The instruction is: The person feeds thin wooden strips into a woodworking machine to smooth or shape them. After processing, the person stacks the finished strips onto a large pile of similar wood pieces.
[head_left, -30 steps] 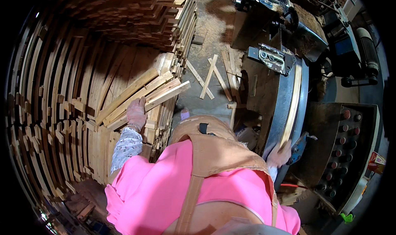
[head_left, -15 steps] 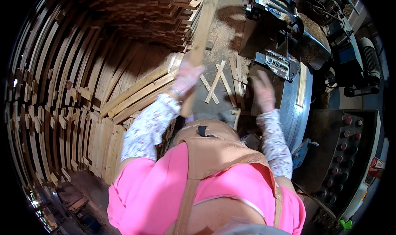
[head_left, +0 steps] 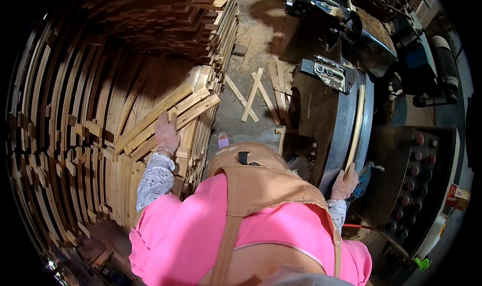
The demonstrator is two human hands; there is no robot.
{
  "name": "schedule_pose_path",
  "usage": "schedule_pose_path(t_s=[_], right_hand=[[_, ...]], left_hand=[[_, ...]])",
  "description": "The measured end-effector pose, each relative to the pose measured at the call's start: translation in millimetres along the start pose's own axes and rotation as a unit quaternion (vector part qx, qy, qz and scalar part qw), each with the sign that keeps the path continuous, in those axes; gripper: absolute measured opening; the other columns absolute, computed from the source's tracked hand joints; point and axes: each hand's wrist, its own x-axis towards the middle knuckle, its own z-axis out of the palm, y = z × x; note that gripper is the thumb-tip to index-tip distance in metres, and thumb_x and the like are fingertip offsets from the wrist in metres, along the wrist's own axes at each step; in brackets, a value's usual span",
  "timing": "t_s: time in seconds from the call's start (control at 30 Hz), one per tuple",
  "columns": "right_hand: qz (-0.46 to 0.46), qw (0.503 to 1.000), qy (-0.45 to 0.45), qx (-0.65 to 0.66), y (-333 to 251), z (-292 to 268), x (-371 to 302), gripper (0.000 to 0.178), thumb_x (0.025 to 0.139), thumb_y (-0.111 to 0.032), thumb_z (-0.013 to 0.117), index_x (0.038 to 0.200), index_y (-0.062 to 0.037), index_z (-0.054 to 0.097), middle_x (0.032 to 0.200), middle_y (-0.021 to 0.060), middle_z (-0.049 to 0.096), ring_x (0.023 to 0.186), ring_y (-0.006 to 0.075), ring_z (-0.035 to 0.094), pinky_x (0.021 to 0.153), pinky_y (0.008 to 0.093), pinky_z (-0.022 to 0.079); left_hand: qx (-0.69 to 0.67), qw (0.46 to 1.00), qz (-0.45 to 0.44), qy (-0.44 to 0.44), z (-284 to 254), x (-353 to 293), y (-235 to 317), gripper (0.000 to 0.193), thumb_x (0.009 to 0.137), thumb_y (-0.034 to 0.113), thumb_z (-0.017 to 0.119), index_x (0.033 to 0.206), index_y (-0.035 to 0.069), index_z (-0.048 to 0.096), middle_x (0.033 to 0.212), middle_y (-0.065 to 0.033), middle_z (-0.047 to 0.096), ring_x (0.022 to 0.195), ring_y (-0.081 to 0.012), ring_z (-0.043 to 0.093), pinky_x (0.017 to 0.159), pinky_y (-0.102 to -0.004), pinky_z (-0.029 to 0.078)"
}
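Observation:
Gloved in a pale pinkish fabric, my left hand (head_left: 166, 134) is closed over a wooden board (head_left: 193, 101) on top of the timber stack at left. Similar loose boards lie slantwise right beside it. At the right, my right hand (head_left: 344, 184) pinches the near end of a long, narrow wooden strip (head_left: 357, 120). That strip lies lengthwise along the machine's curved-looking metal table (head_left: 335, 144), its far end close to a metal guide block (head_left: 329, 74). Part of my left fingers is hidden among the boards.
Tall timber stacks (head_left: 55, 105) fill the left side. Several thin wood offcuts (head_left: 253, 95) lie crossed on the floor ahead, near sawdust. A control panel with round buttons (head_left: 419, 185) stands at right, with a motor (head_left: 444, 65) beyond the machine.
My left hand has moved left and down to the stack; the board it held upright before is out of it. My right hand has come back toward me onto the strip's near end.

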Motion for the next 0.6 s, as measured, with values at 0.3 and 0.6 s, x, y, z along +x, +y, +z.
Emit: schedule_pose_path(t_s=[0.3,0.6], right_hand=[[-0.074,0.994,0.065,-0.049,-90,73,229,0.027,0.095,-0.019,0.066,0.119,-0.0112,0.076,0.105,0.0222,0.073,0.099,0.0422,0.069,0.086,0.0521,0.056],[-0.115,0.734,-0.459,0.488,-348,27,77,0.044,0.096,-0.016,0.074,0.134,0.0023,0.065,0.109,0.0077,0.074,0.093,0.0169,0.067,0.087,0.0311,0.055]], left_hand=[[-0.188,0.979,0.067,0.033,-26,57,46,0.039,0.089,0.016,0.062,0.125,0.002,0.066,0.134,-0.0213,0.066,0.123,-0.0426,0.061,0.108,-0.0501,0.050],[-0.725,0.689,-0.021,0.002,-119,163,273,0.047,0.098,0.025,0.070,0.137,-0.001,0.065,0.120,-0.0184,0.074,0.109,-0.0302,0.070,0.102,-0.0364,0.056]])
